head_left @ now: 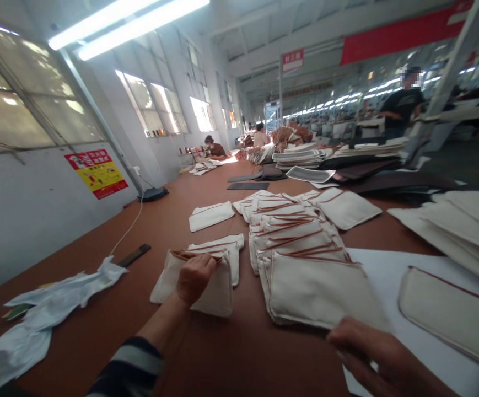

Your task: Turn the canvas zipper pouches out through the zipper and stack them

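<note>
My left hand [195, 278] is closed on the top edge of a cream cloth pouch [216, 295] with brown trim, its lower part against the brown table. Just behind it lie more cream pouches [233, 251]. At the lower right, my right hand [367, 353] has its fingers curled, close to the front pouch [317, 289] of a long overlapping row. A small pale spot shows between those fingers, too blurred to name. The row of pouches [291, 227] runs away from me, brown edges showing.
Thin white plastic [74, 298] lies at left beside a dark strip [130, 256]. At right, a single cream panel [450, 314] rests on a white sheet [382, 264], near stacked cream pieces [471, 231]. Dark panels [367, 173] are farther back. A person [404, 105] stands beyond.
</note>
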Motion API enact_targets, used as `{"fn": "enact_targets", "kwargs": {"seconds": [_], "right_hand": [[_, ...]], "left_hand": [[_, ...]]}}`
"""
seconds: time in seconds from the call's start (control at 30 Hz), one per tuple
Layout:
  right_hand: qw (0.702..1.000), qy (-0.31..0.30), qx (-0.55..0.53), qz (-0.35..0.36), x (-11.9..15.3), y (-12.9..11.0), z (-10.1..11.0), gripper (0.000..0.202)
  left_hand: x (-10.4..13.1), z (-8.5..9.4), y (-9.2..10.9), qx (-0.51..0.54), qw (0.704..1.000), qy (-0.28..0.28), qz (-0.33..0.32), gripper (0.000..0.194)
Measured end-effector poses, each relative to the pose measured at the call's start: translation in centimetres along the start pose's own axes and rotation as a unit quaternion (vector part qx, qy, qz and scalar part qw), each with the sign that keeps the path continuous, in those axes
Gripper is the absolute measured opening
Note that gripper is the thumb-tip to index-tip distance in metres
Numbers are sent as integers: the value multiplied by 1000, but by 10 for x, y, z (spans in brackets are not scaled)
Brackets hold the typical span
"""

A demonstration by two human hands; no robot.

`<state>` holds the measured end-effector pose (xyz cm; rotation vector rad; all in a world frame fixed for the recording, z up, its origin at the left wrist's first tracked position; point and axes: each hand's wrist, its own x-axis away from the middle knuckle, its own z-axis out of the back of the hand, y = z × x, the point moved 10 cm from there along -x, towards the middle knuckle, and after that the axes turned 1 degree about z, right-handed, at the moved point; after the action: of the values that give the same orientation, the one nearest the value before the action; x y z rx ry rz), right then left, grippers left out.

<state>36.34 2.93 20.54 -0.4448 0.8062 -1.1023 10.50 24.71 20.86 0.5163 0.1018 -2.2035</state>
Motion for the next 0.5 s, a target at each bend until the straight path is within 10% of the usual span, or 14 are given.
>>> {"fn": "enact_targets", "kwargs": {"seconds": [0.2,0.37,0.5], "right_hand": [[983,119,-140,5,-40,-36,48,30],[918,-137,-370,38,-43,-76,-3,52],[894,-216,-389,-59,-4,-72,-30,38]], "left_hand": [[45,91,140,195,975,-38,-103,25],[93,70,230,622,718,-312,9,25],[114,41,257,676,635,-359,105,25]]}}
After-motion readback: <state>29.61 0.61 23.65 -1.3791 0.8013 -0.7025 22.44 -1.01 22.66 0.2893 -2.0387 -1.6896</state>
